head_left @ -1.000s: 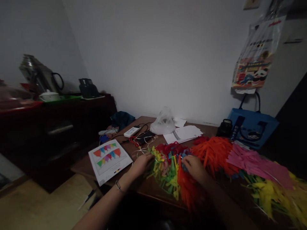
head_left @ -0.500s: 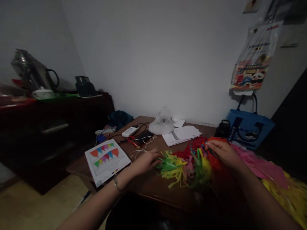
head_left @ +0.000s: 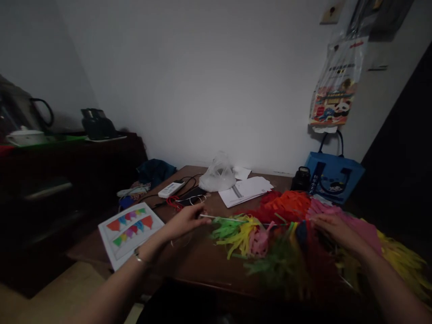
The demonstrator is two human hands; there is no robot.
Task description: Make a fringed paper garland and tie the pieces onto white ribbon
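Between finger and thumb, my left hand (head_left: 187, 220) pinches the end of a thin white string (head_left: 221, 219). The string runs to the right through a row of fringed paper tassels: green (head_left: 225, 229), yellow (head_left: 243, 237) and pink (head_left: 259, 240). Darker green and red tassels hang further along, smeared by motion. At the other end my right hand (head_left: 332, 229) is closed on the tassel garland; its fingertips are partly hidden. Behind the row lie red and orange tissue fringes (head_left: 286, 204). Pink tissue paper (head_left: 357, 225) and yellow fringe (head_left: 401, 254) sit beyond my right hand.
A printed sheet with coloured bunting (head_left: 130, 229) lies at the table's left corner. Further back are a white power strip (head_left: 171, 189), cables, a clear plastic bag (head_left: 218, 173) and papers (head_left: 245, 190). A black bottle (head_left: 301, 179) and a blue bag (head_left: 337, 175) stand at the back right.
My left hand has drawn the string end out to the left. My right hand has moved right and lower, and the tassels now hang spread along the string. The view has turned right.
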